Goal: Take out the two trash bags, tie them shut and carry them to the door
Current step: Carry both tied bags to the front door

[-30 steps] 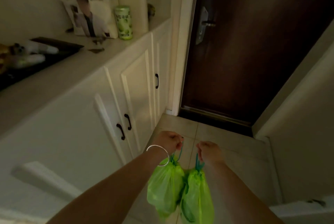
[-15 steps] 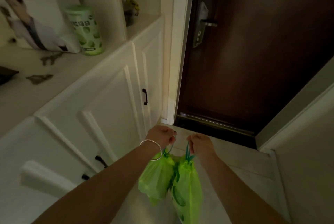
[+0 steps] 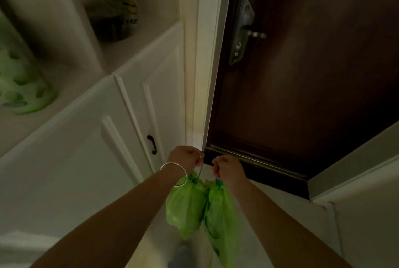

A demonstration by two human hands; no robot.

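We see two green trash bags, the left bag [image 3: 185, 205] and the right bag [image 3: 222, 213], hanging side by side and touching. Our left hand [image 3: 186, 157] and right hand [image 3: 226, 169] are each fisted around a bag's drawstring. Both hang just before the dark door [image 3: 313, 84], beside the white cabinet [image 3: 86, 149].

Dim, greenish light all round; left edge smeared with blur, green can [image 3: 20, 86] soft, wide-angle bending the door [image 3: 313, 73] frame.

No readable text, label, brand, number or sign anywhere. Markings on the blurred green canister [image 3: 23, 88] at the left edge, and on the yellow-and-dark object [image 3: 121, 11] in the shelf niche, too smeared to decipher.
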